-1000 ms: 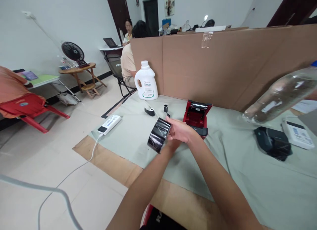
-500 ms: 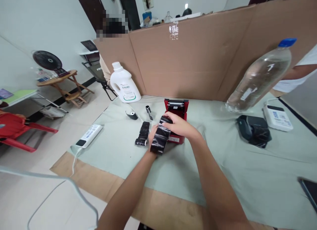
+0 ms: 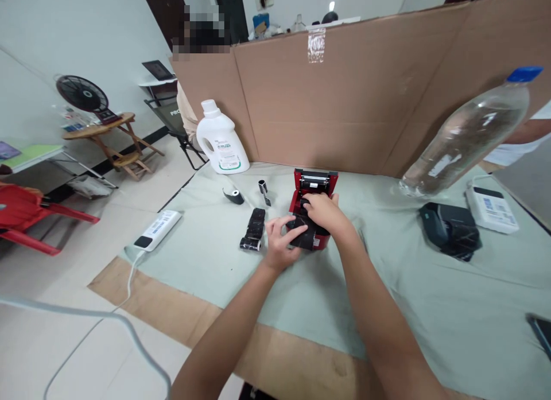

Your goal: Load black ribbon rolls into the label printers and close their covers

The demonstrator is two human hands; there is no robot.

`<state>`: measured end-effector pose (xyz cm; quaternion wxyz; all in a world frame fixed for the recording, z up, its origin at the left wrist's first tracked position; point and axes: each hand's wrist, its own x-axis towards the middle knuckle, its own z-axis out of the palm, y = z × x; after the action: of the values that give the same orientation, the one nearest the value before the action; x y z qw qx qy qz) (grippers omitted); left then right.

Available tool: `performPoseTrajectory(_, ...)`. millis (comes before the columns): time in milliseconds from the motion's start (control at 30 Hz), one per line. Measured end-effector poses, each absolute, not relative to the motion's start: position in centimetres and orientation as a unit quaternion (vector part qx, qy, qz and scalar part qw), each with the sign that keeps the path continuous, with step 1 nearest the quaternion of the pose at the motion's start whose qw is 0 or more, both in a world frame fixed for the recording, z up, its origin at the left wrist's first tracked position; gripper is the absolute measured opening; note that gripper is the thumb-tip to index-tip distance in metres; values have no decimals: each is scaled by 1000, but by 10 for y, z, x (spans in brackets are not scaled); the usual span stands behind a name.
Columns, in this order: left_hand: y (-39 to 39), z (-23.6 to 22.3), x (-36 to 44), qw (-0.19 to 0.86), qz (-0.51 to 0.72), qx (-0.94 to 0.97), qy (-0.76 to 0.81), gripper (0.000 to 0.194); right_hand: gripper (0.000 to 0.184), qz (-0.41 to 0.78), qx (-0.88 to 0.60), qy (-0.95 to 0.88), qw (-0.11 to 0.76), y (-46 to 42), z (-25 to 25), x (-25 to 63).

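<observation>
A small red and black printer (image 3: 334,182) stands on the cloth with its lid raised. My right hand (image 3: 323,212) reaches into its compartment, fingers closed on a black paper roll that they mostly hide. The roll's loose strip (image 3: 307,240) hangs over the printer's front edge. My left hand (image 3: 282,245) pinches this strip at its left side, thumb and fingers bent over it. Just left of that hand lies another black marbled paper roll (image 3: 253,228), partly unrolled. Behind it are a small roll with a dark tail (image 3: 235,197) and a short shiny roll (image 3: 263,189).
A white jug (image 3: 224,144) and a leaning water bottle (image 3: 469,139) stand before the cardboard wall (image 3: 327,101). To the right are a black device (image 3: 450,228) and a white power strip (image 3: 493,208); another power strip (image 3: 158,230) with a cable lies left.
The black marbled roll has moved from in front of the printer into its open compartment. My left hand has shifted right to the hanging strip; my right hand now reaches inside.
</observation>
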<state>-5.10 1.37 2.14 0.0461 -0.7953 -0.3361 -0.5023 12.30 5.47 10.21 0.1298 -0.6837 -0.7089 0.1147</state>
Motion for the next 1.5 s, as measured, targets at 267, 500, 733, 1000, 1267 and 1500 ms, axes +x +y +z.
performPoseTrajectory(267, 18, 18, -50, 41, -479, -795, -370, 30, 25, 124, -690, -693, 168, 53, 110, 126)
performPoseTrajectory(500, 17, 18, -51, 28, -490, -805, -335, 36, 32, 79, -607, -647, 454, 43, 133, 154)
performPoseTrajectory(733, 12, 18, -48, 10, -496, -806, -323, 30, 38, -10, -609, -609, 508, 53, 102, 153)
performPoseTrajectory(1000, 14, 20, -45, -47, -528, -779, -334, 40, 61, 155, -691, -624, 330, 36, 99, 165)
performPoseTrajectory(1267, 35, 21, -44, -127, -516, -757, -380, 51, 67, 414, -726, -465, 290, 30, 117, 163)
performPoseTrajectory(1500, 39, 20, -32, -122, -557, -727, -383, 40, 61, 420, -714, -462, 317, 17, 115, 158)
